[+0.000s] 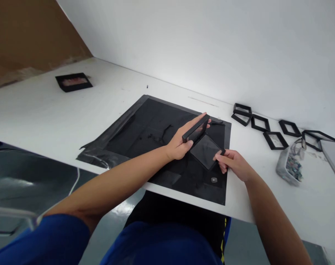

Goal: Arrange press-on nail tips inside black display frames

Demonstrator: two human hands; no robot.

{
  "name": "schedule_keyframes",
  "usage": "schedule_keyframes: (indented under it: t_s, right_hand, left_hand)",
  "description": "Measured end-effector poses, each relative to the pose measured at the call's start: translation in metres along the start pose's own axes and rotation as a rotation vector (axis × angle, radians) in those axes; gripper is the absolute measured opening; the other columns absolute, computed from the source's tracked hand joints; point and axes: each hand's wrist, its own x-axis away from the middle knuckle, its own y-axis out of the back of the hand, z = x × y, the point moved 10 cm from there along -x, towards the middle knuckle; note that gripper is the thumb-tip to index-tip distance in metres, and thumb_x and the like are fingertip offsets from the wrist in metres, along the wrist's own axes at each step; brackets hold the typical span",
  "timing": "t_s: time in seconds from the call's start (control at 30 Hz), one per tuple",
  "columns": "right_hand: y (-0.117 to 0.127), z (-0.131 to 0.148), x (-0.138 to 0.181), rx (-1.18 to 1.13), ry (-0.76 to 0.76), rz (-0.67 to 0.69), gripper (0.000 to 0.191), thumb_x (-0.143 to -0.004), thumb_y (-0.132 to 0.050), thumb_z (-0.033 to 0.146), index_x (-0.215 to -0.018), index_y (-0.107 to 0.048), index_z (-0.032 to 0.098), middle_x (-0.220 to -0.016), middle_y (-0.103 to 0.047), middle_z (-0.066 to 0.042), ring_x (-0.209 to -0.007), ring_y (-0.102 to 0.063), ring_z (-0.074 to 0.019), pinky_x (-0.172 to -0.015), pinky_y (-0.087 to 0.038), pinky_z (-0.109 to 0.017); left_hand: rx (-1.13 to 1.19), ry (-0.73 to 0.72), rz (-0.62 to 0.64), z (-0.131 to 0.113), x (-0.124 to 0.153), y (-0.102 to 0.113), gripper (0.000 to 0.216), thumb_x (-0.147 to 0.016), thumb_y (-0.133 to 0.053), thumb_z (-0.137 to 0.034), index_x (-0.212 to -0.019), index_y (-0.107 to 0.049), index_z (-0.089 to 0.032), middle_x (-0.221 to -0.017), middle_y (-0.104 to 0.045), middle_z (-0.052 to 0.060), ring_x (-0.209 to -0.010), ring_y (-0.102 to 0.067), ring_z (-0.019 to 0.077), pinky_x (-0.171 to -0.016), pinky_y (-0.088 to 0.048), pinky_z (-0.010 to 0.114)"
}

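Observation:
A black display frame with clear film panes [205, 151] stands unfolded like a book above the dark mat. My left hand [181, 141] is closed around its raised half, thumb along the lower edge and fingers behind. With thumb and fingers, my right hand [230, 161] pinches the outer corner of the lower half, which lies tilted nearly flat. The two halves seem to meet near my left thumb. On the mat just below the frame lies a small clear piece with a star-like mark [214, 180].
The black mat [145, 121] is taped to the white table [112, 82]. Several black frames [260, 123] lie at the right by the wall, near a clear tub of small colourful pieces [290, 165]. Another frame with a reddish content [74, 81] is at far left.

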Motion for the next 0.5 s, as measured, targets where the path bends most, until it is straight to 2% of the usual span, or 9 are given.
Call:
schedule_keyframes:
  t_s: [0.1,0.17,0.27,0.37,0.5]
  right_hand:
    - [0.001,-0.003,-0.002,0.057,-0.031,-0.019,0.044,-0.077,-0.075,0.059,-0.087,-0.067,0.017,-0.055,-0.051,0.005,-0.048,-0.048,-0.0088,-0.052,-0.046,-0.026]
    - [0.001,-0.005,-0.002,0.102,-0.043,-0.053,0.044,-0.074,-0.079,0.058,-0.089,-0.068,0.017,-0.057,-0.051,0.005,-0.05,-0.049,-0.0087,-0.051,-0.047,-0.026]
    - [0.003,-0.005,-0.001,0.175,-0.047,-0.132,0.043,-0.075,-0.079,0.057,-0.087,-0.068,0.017,-0.056,-0.048,0.006,-0.049,-0.046,-0.0075,-0.045,-0.042,-0.022]
    - [0.003,-0.004,-0.003,0.239,-0.025,-0.188,0.039,-0.083,-0.074,0.053,-0.085,-0.064,0.015,-0.06,-0.049,0.006,-0.05,-0.043,-0.0053,-0.045,-0.037,-0.019]
    - [0.002,0.006,-0.005,0.301,0.011,-0.202,0.038,-0.091,-0.065,0.053,-0.092,-0.064,0.015,-0.065,-0.051,0.005,-0.053,-0.045,-0.0062,-0.05,-0.039,-0.021]
  left_hand:
    - [-0.065,0.109,-0.101,0.017,-0.001,0.006,0.055,-0.091,-0.054,-0.06,-0.123,-0.069,-0.018,-0.12,-0.073,0.014,-0.105,-0.072,0.0259,-0.091,-0.06,0.039]
    - [-0.119,0.156,-0.165,0.023,-0.002,0.01,0.037,-0.089,-0.063,-0.049,-0.101,-0.076,-0.016,-0.101,-0.077,0.011,-0.09,-0.073,0.0208,-0.081,-0.06,0.032]
    - [-0.199,0.213,-0.291,0.024,-0.001,0.021,0.026,-0.082,-0.073,-0.041,-0.089,-0.075,-0.016,-0.087,-0.075,0.006,-0.078,-0.069,0.015,-0.072,-0.056,0.026]
    - [-0.253,0.239,-0.404,0.02,0.0,0.033,0.027,-0.078,-0.077,-0.042,-0.084,-0.071,-0.017,-0.081,-0.072,0.003,-0.074,-0.066,0.0128,-0.074,-0.055,0.027]
    - [-0.265,0.26,-0.394,0.022,-0.006,0.038,0.032,-0.074,-0.079,-0.047,-0.073,-0.071,-0.017,-0.079,-0.071,0.003,-0.078,-0.065,0.0142,-0.075,-0.054,0.028]
